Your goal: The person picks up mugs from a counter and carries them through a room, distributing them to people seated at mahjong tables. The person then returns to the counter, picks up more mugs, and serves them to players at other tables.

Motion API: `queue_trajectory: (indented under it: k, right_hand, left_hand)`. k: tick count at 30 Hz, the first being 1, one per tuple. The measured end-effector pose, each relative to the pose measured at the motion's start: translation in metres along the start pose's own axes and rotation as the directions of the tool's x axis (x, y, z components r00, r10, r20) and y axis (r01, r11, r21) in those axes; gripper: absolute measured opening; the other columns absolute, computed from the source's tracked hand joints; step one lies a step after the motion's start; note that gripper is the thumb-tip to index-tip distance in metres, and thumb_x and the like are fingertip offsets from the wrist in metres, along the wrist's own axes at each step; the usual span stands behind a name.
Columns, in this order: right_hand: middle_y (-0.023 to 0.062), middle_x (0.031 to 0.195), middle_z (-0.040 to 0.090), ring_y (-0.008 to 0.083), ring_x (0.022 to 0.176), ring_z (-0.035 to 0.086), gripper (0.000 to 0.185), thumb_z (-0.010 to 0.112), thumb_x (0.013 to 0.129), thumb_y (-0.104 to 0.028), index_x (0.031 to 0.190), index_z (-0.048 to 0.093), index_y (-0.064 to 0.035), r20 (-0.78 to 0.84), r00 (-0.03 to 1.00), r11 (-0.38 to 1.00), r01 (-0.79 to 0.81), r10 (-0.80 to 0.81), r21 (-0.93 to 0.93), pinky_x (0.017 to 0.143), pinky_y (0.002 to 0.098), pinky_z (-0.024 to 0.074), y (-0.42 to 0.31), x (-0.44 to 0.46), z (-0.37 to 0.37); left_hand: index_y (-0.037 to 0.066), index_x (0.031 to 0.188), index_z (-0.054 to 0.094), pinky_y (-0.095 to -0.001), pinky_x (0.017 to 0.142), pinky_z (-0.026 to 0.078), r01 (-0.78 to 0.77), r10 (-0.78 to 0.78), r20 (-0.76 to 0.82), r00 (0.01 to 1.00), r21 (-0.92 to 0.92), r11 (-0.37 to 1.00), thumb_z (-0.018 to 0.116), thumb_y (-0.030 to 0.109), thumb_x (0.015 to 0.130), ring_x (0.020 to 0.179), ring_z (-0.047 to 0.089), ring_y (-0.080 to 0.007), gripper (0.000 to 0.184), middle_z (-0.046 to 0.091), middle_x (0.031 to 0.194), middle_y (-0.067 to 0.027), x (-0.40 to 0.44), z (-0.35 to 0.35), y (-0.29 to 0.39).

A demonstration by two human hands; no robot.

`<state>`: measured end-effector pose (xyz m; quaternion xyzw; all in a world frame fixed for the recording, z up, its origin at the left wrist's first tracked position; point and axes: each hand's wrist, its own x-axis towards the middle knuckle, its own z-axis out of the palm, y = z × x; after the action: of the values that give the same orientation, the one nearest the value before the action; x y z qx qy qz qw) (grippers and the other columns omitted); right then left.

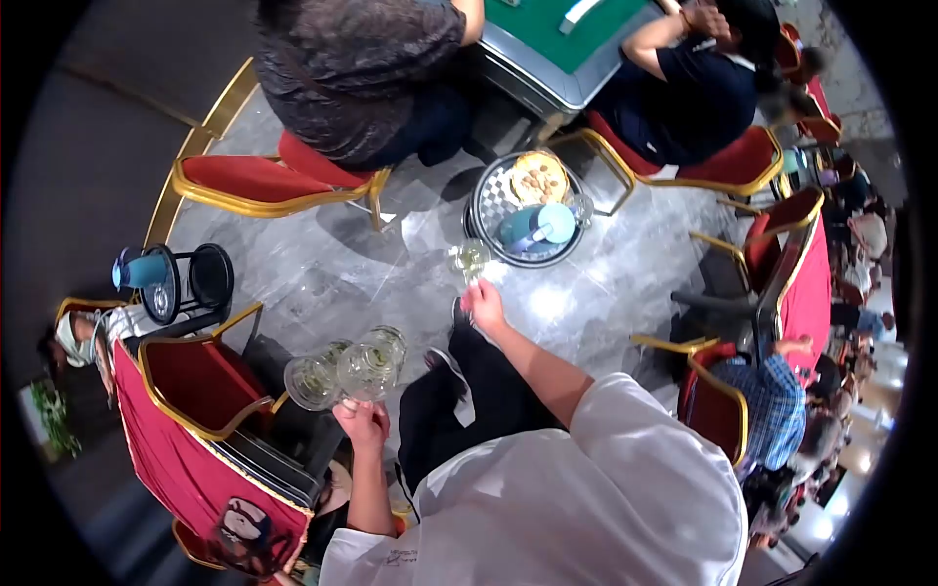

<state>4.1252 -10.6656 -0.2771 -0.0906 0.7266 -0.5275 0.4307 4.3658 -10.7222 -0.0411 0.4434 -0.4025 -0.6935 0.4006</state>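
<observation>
The fingers of my left hand are curled closed on a cluster of clear glasses, which sits at its twelve o'clock with greenish bits inside. My right hand has its fingers pinching a single glass, also toward twelve o'clock. At one o'clock from that hand is a round surface: a blue jug near its six, a plate of snacks near its twelve, another glass at three. I cannot tell whether my right-hand glass touches its rim.
</observation>
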Motion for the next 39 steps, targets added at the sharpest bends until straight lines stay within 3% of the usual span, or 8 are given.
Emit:
queue_trajectory:
  k: [9, 18, 21, 26, 32, 35, 37, 39]
  right_hand:
    - [0.0063, 0.06, 0.053, 0.0144, 0.052, 0.054, 0.024, 0.042, 0.091, -0.019, 0.077, 0.05, -0.0011, -0.432, 0.899, 0.997, 0.073, -0.069, -0.008, 0.049, 0.0293, 0.0433, -0.052, 0.11, 0.031]
    - [0.0075, 0.062, 0.056, 0.0134, 0.051, 0.056, 0.023, 0.041, 0.092, -0.016, 0.08, 0.051, 0.0009, -0.552, 0.834, 1.0, 0.027, -0.021, 0.002, 0.048, 0.0273, 0.047, -0.022, 0.182, 0.009]
    - [0.0088, 0.06, 0.059, 0.0173, 0.052, 0.058, 0.028, 0.041, 0.092, -0.026, 0.082, 0.053, -0.0022, -0.599, 0.801, 0.991, -0.07, -0.015, -0.117, 0.05, 0.0324, 0.0475, -0.006, 0.193, 0.008]
    - [0.0082, 0.06, 0.058, 0.0174, 0.053, 0.058, 0.026, 0.039, 0.092, -0.024, 0.084, 0.052, -0.0035, -0.632, 0.774, 0.996, -0.031, -0.032, -0.089, 0.051, 0.0327, 0.0466, 0.017, 0.206, 0.009]
    - [0.0075, 0.058, 0.053, 0.0144, 0.049, 0.053, 0.024, 0.043, 0.091, -0.02, 0.08, 0.049, 0.0007, -0.589, 0.803, 0.991, -0.01, 0.086, 0.131, 0.044, 0.0297, 0.0434, 0.021, 0.208, 0.006]
    - [0.0188, 0.074, 0.061, 0.0291, 0.067, 0.062, 0.027, 0.049, 0.086, -0.016, 0.103, 0.049, 0.0044, -0.607, 0.793, 0.998, -0.07, 0.053, -0.005, 0.063, 0.0374, 0.0491, 0.037, 0.213, 0.008]
    - [0.016, 0.072, 0.061, 0.025, 0.065, 0.062, 0.029, 0.05, 0.085, -0.014, 0.107, 0.046, 0.0047, -0.65, 0.759, 0.985, -0.094, -0.024, -0.145, 0.059, 0.0361, 0.0498, 0.059, 0.217, 0.016]
    - [0.0189, 0.078, 0.063, 0.0236, 0.069, 0.064, 0.044, 0.053, 0.081, -0.013, 0.117, 0.039, 0.0071, -0.649, 0.745, 0.912, -0.143, -0.156, -0.384, 0.061, 0.0367, 0.0505, 0.049, 0.2, 0.018]
  left_hand:
    - [0.001, 0.069, 0.048, -0.0213, 0.029, 0.027, 0.115, -0.115, -0.02, 0.993, 0.001, 0.993, 0.065, 0.023, 0.074, 0.036, 0.04, -0.0107, 0.028, 0.045, 0.049, -0.0028, 0.06, -0.007, 0.018]
    - [0.0, 0.063, 0.046, -0.0213, 0.029, 0.029, 0.076, -0.079, 0.118, 0.99, 0.032, 0.997, 0.061, 0.024, 0.077, 0.031, 0.039, -0.0101, 0.032, 0.046, 0.047, -0.0036, 0.11, -0.026, -0.005]
    - [0.007, 0.092, 0.04, -0.0226, 0.031, 0.037, 0.333, -0.321, -0.125, 0.939, 0.088, 0.939, 0.062, 0.018, 0.076, 0.039, 0.045, -0.0121, 0.03, 0.048, 0.062, -0.0051, 0.114, -0.019, -0.002]
    - [0.004, 0.106, 0.037, -0.0217, 0.027, 0.034, 0.232, -0.233, 0.004, 0.973, 0.05, 0.971, 0.07, 0.024, 0.07, 0.039, 0.043, -0.0099, 0.053, 0.048, 0.065, -0.0035, 0.117, -0.027, -0.026]
    - [0.004, 0.09, 0.04, -0.0244, 0.027, 0.031, 0.218, -0.242, 0.137, 0.961, 0.171, 0.961, 0.057, 0.021, 0.078, 0.032, 0.038, -0.0126, 0.027, 0.046, 0.057, -0.007, 0.114, -0.03, -0.027]
    - [0.001, 0.068, 0.045, -0.0216, 0.03, 0.03, 0.201, -0.222, 0.141, 0.965, 0.146, 0.969, 0.053, 0.013, 0.079, 0.032, 0.04, -0.0098, 0.018, 0.045, 0.046, -0.0036, 0.108, -0.048, -0.044]
    - [0.008, 0.099, 0.056, -0.0281, 0.039, 0.038, 0.235, -0.257, 0.113, 0.96, 0.178, 0.956, 0.066, 0.019, 0.075, 0.047, 0.046, -0.0173, 0.028, 0.057, 0.069, -0.0087, 0.101, -0.067, -0.054]
    - [0.012, 0.122, 0.038, -0.0314, 0.043, 0.042, 0.321, -0.391, 0.157, 0.907, 0.343, 0.883, 0.065, 0.027, 0.076, 0.051, 0.05, -0.023, 0.056, 0.059, 0.071, -0.0101, 0.101, -0.079, -0.054]
